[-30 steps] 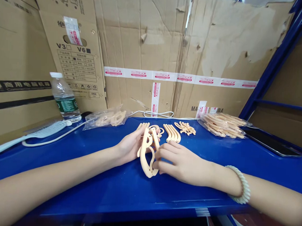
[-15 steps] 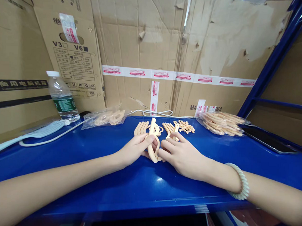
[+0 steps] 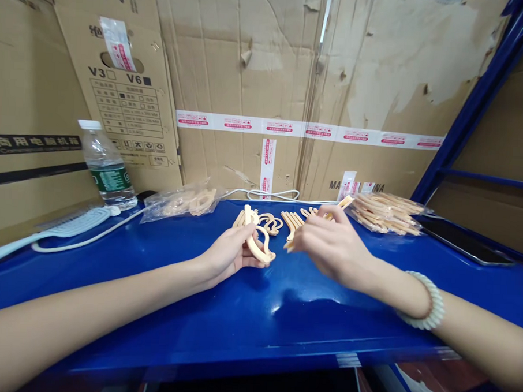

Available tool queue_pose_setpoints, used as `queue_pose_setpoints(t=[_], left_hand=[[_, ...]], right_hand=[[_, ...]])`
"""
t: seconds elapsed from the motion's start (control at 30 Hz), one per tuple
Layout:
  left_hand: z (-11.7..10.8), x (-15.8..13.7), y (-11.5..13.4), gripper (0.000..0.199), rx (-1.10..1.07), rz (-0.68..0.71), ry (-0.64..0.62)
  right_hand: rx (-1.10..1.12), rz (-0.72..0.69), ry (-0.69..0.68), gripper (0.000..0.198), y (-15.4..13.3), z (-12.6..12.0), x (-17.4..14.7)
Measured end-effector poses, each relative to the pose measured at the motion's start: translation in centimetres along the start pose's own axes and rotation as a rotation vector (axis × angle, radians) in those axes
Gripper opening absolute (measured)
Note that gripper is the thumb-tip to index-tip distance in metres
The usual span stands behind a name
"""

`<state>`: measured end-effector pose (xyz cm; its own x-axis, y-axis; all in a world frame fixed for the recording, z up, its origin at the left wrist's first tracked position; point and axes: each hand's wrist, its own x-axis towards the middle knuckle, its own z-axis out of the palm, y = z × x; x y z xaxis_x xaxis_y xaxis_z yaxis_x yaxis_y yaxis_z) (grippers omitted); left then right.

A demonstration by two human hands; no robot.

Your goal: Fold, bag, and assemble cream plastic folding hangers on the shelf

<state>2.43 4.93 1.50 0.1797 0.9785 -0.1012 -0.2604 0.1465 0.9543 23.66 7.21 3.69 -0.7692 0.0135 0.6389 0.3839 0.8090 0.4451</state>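
Observation:
My left hand [image 3: 228, 252] is closed round a pale beige curved piece [image 3: 255, 250] with a straight bar and a rounded loop, tilted above the blue table. To its right, my right hand [image 3: 335, 242] is apart from it, fingers bent round another pale beige piece [image 3: 346, 202] whose end sticks out above the fingers. Motion blur and the hand hide most of that piece. Behind the hands lie a row of curved beige strips [image 3: 291, 219], several ring-shaped pieces [image 3: 270, 223] and small beige pieces [image 3: 308, 212], partly covered by my right hand.
On the blue table [image 3: 247, 317], clear bags of beige parts lie at the back left [image 3: 185, 203] and back right [image 3: 384, 213]. A water bottle [image 3: 109, 169] and pale blue hairbrush [image 3: 76, 218] are left; a dark phone [image 3: 465, 242] is right. Cardboard [image 3: 249, 74] walls the back.
My right hand has drawn away from the looped piece, up and to the right, with the other beige piece. My left hand has shifted slightly left, still holding the looped piece.

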Motion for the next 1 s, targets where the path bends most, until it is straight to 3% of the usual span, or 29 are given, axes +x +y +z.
queue_pose_setpoints(t=[0.07, 0.13, 0.23, 0.3, 0.47, 0.73, 1.0], left_hand=[[0.0, -0.1, 0.1, 0.033, -0.001, -0.010, -0.015], [0.0, -0.1, 0.2, 0.033, -0.004, -0.016, -0.019], [-0.1, -0.2, 0.3, 0.034, -0.003, -0.016, -0.017], [-0.1, -0.2, 0.3, 0.033, 0.003, -0.016, -0.025], [-0.1, -0.2, 0.3, 0.033, 0.008, -0.016, -0.028], [-0.1, -0.2, 0.2, 0.034, 0.021, -0.023, -0.052], [-0.1, -0.3, 0.3, 0.034, 0.020, -0.023, -0.043]], right_hand=[[0.146, 0.170, 0.006, 0.007, 2.0, -0.5, -0.4], [0.254, 0.286, -0.072, 0.012, 4.3, -0.8, -1.1], [0.312, 0.258, -0.304, 0.007, 7.1, -0.5, -2.2], [0.334, 0.222, -0.384, 0.011, 8.1, 0.1, -2.6], [0.443, 0.196, -0.462, 0.018, 8.3, 1.6, -2.9], [0.442, 0.207, -0.515, 0.019, 8.1, 2.5, -3.4], [0.309, 0.338, -0.540, 0.025, 7.7, 1.9, -3.1]])
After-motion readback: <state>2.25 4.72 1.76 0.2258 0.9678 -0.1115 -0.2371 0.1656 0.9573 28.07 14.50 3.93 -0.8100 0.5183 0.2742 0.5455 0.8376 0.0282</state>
